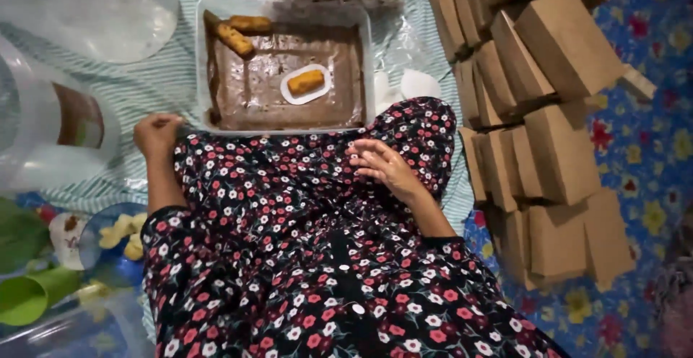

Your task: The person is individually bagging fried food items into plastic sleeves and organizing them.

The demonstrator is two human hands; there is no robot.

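Left hand (156, 134): curled shut beside tray (203, 69), empty, bracing. Right hand (384, 164): fingers spread, resting on floral lap (289, 185). Fried roll (305, 81) on white liner, centred for reach.

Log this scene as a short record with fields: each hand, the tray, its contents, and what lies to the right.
left hand: closed, at the near left corner of the tray, on the striped cloth
right hand: open, fingers spread, resting on the floral dress
tray: clear plastic, rectangular, lined with brown paper
contents: two fried rolls at the far left corner; one fried piece on a white paper cup
right side: stacked brown cardboard boxes on a blue floral mat
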